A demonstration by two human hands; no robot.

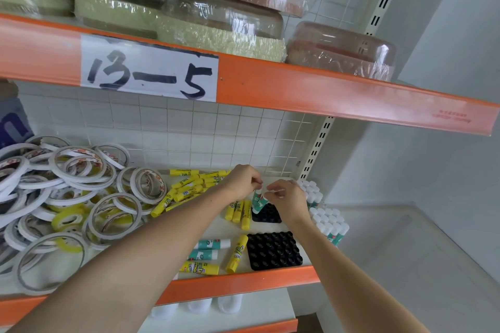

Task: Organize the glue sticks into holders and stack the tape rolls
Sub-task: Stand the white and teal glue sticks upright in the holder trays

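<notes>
A teal-and-white glue stick (258,200) stands upright at the near-left corner of the far black holder (267,214), its base down in a socket. Both hands are on it: the left hand (242,180) has its fingers curled in a pinch right at the white cap, and the right hand (287,200) pinches the same cap from the other side, wrist lying across that holder. Just left of it, three yellow glue sticks (238,212) lie side by side on the shelf (216,227). Nearer the front edge sits a second black holder (273,250), sockets bare, with a yellow stick (237,253) beside it and two teal ones (208,249) further left. Filled white-capped sticks (328,222) crowd the right end. Far left, a loose heap of tape rolls (62,197) sprawls, unstacked.
</notes>
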